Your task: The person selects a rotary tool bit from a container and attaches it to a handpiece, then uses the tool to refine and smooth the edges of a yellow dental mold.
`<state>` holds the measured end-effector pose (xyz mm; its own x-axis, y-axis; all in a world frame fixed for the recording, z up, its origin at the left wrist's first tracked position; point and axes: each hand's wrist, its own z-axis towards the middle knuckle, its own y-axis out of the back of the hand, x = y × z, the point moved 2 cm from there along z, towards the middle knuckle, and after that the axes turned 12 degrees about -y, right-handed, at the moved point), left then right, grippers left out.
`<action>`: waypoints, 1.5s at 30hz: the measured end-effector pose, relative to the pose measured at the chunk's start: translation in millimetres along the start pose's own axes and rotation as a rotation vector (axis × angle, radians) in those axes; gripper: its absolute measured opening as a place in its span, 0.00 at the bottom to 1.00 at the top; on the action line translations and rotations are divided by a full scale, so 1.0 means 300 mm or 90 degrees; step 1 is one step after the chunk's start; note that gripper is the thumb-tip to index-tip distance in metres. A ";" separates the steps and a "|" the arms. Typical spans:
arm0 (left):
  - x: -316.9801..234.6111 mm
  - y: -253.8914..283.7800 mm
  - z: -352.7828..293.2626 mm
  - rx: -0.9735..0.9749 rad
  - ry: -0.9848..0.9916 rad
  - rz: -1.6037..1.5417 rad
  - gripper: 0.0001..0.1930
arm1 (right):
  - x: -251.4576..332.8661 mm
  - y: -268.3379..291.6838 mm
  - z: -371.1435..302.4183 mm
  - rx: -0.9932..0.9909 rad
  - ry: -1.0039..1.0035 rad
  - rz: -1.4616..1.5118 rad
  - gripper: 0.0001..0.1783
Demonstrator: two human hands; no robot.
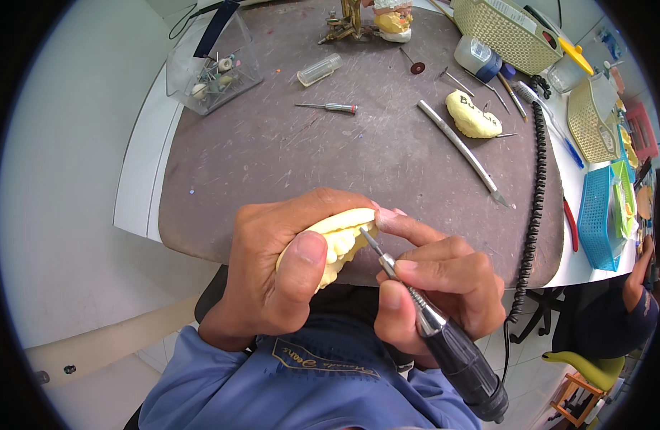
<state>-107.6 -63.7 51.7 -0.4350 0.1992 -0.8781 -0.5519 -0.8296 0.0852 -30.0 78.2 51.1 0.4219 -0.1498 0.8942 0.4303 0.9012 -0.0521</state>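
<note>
A pale yellow dental plaster cast (344, 242) with moulded teeth sits in my left hand (276, 258), the thumb pressed across its front and the fingers behind it. My right hand (444, 287) grips a black and silver rotary handpiece (455, 355) like a pen. The thin bur (371, 241) at the handpiece's tip meets the cast near its upper right edge. My right index finger reaches over to the cast's rim beside my left fingertips. Both hands are above the near edge of the table.
On the brown mat (236, 165) lie a craft knife (464, 150), another yellow cast (473, 115), a small screwdriver (328, 107) and a clear tube (320, 70). A clear box of bits (219, 82) stands far left, an articulator (353, 25) at the back. A coiled black cord (536, 208) runs down the right.
</note>
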 end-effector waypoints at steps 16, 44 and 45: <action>-0.024 -0.002 0.010 0.005 0.026 0.003 0.24 | 0.003 0.007 0.000 0.025 0.008 -0.049 0.11; -0.011 0.006 0.008 0.021 -0.014 0.027 0.24 | 0.002 0.003 -0.008 0.004 -0.008 -0.037 0.11; -0.007 0.007 0.007 0.022 -0.017 0.028 0.24 | 0.000 0.004 -0.008 -0.005 -0.012 -0.032 0.11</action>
<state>-109.3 -64.8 54.7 -0.4783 0.1776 -0.8601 -0.5557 -0.8195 0.1398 -27.5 78.2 49.9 0.3844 -0.1876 0.9039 0.4570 0.8894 -0.0098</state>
